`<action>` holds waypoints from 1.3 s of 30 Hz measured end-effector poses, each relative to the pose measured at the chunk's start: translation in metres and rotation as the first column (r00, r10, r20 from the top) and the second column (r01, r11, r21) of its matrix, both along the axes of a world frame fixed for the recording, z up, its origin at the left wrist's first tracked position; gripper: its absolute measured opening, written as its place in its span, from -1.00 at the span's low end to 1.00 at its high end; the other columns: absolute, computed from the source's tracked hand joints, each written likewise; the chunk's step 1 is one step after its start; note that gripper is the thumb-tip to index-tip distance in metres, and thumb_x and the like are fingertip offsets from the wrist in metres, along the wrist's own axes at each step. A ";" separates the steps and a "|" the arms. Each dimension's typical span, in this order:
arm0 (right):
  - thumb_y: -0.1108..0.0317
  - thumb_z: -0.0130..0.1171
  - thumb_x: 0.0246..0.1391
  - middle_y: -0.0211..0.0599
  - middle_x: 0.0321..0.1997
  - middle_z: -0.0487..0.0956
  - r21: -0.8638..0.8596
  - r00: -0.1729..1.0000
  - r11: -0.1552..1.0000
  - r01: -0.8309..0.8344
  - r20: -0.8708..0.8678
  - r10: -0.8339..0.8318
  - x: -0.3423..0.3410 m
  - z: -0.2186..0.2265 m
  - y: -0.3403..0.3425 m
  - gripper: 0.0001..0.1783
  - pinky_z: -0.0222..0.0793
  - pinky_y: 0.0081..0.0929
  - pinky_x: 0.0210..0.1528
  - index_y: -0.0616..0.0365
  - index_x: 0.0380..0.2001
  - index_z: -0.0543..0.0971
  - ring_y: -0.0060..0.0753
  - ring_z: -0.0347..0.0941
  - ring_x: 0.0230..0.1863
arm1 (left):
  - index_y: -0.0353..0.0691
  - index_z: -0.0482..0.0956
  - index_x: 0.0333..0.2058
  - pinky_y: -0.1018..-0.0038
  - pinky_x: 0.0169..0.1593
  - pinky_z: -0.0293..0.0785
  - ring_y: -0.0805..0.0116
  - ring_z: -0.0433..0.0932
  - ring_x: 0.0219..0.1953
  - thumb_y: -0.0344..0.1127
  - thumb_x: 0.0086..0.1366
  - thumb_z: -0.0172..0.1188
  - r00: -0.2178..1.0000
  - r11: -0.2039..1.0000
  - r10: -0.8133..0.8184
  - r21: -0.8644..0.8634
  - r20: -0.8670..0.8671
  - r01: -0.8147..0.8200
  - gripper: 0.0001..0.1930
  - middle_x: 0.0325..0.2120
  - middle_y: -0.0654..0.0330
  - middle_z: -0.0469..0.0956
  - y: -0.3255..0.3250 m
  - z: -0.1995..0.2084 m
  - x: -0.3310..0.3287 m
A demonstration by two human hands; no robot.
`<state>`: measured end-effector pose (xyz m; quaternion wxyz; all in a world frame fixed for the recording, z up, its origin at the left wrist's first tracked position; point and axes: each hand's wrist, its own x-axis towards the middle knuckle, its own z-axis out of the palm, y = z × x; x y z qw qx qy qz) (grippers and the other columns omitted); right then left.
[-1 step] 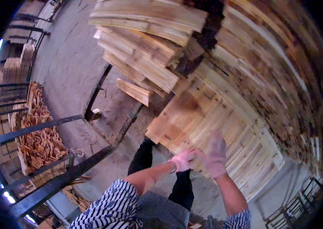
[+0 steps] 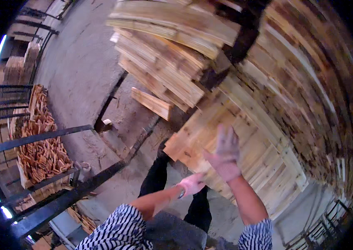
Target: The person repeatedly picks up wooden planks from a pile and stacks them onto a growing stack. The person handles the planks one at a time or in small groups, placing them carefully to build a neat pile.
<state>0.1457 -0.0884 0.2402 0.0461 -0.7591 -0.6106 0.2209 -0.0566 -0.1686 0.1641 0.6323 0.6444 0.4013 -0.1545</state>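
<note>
Both hands wear pale pink gloves. My right hand [image 2: 226, 155] is over a layer of light wooden boards [image 2: 264, 177] laid side by side, its fingers stretched and spread with nothing in them. I cannot tell whether its palm touches the wood. At the near edge of those boards is my left hand [image 2: 192, 184], its fingers pointing toward the right hand. Its fingertips are blurred, so their grip does not show. A lengthwise board [image 2: 259, 118] runs along the far right side of the layer.
A stack of thicker planks [image 2: 159, 62] stands ahead, with a loose short board [image 2: 151, 103] beside it. Tall piled boards [image 2: 309, 83] rise on the right. Dark metal bars [image 2: 72, 200] cross at left, by a bin of wood offcuts [image 2: 45, 154].
My right hand has moved forward and left over the boards, its fingers now more spread. My left hand has drawn slightly back and left. The view has shifted a little.
</note>
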 end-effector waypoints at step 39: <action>0.10 0.24 0.19 -0.30 -0.20 0.53 -0.656 0.340 0.752 0.073 -0.692 -0.637 -0.083 0.073 0.129 -0.47 0.49 -0.43 -0.25 0.21 0.10 0.45 -0.45 0.49 -0.28 | -0.03 0.25 0.33 0.08 0.03 0.45 0.08 0.41 0.14 0.27 0.23 0.28 0.156 0.108 0.988 -0.649 -0.017 -0.753 -0.17 0.20 0.11 0.38 0.371 0.090 -0.098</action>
